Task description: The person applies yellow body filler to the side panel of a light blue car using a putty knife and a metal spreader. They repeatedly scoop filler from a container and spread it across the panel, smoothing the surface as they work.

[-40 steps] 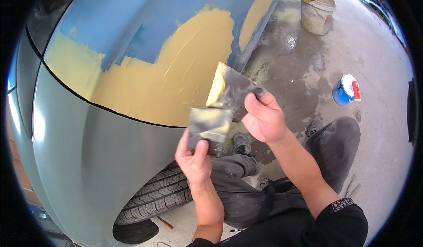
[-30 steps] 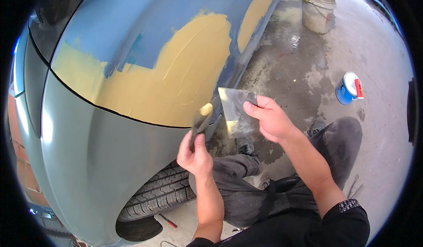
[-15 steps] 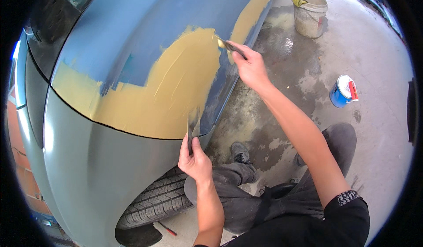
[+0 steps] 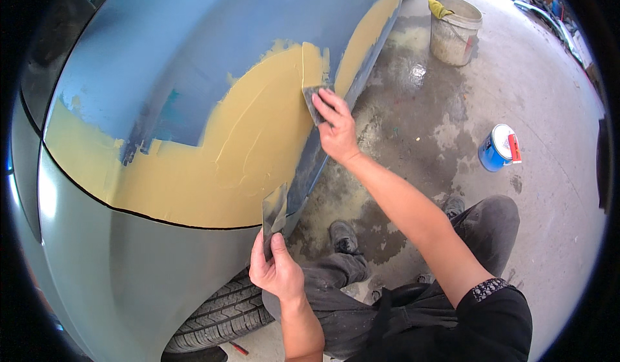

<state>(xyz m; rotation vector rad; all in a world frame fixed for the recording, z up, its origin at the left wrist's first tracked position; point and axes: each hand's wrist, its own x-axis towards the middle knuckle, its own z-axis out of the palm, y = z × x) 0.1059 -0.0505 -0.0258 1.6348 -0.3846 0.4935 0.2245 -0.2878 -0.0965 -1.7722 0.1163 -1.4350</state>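
Note:
A broad coat of yellow body filler [image 4: 213,175] covers part of the blue-grey car door [image 4: 194,45]. My right hand [image 4: 338,133] is closed on a dark, flat putty spreader [image 4: 316,102], whose blade lies against the filler near the door's right side. A fresh strip of filler runs above the blade. My left hand [image 4: 278,271] grips a second spreader [image 4: 274,213], its blade pointing up over the lower edge of the filler. Some filler appears smeared on that blade. A second yellow patch [image 4: 371,32] lies farther along the door.
The grey fender [image 4: 148,265] and tyre [image 4: 223,317] are beside my left arm. On the concrete floor stand a dirty bucket [image 4: 455,36] with a yellow cloth on its rim and a blue can [image 4: 496,149] carrying a red-handled scraper. A red-tipped tool [image 4: 239,348] lies by the tyre.
My right hand has drawn its spreader down over the filler, leaving a new strip, and the blade now lies flatter. The left hand still holds its spreader; the whole view has shifted slightly.

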